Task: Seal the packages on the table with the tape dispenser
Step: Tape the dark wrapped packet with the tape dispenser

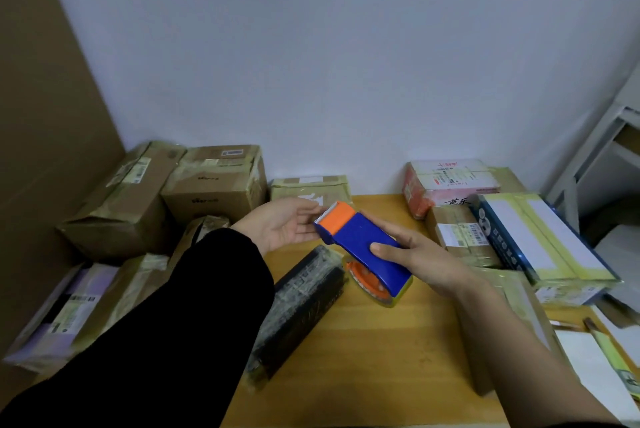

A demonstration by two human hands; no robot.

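Note:
A blue tape dispenser (363, 242) with an orange serrated head is held above the wooden table (381, 341). My right hand (419, 263) grips its blue body, thumb on top. My left hand (280, 223), palm up with fingers straight, reaches to the orange cutter end and touches it. A long black package (301, 306) wrapped in clear tape lies on the table under the dispenser. A black sleeve covers my left arm.
Brown cardboard boxes (214, 181) are stacked at the back left, with more taped parcels (69, 306) lower left. At the right sit a pink box (450, 181), a blue-edged box (540, 240) and brown parcels (464, 237). A white shelf frame (595, 150) stands far right.

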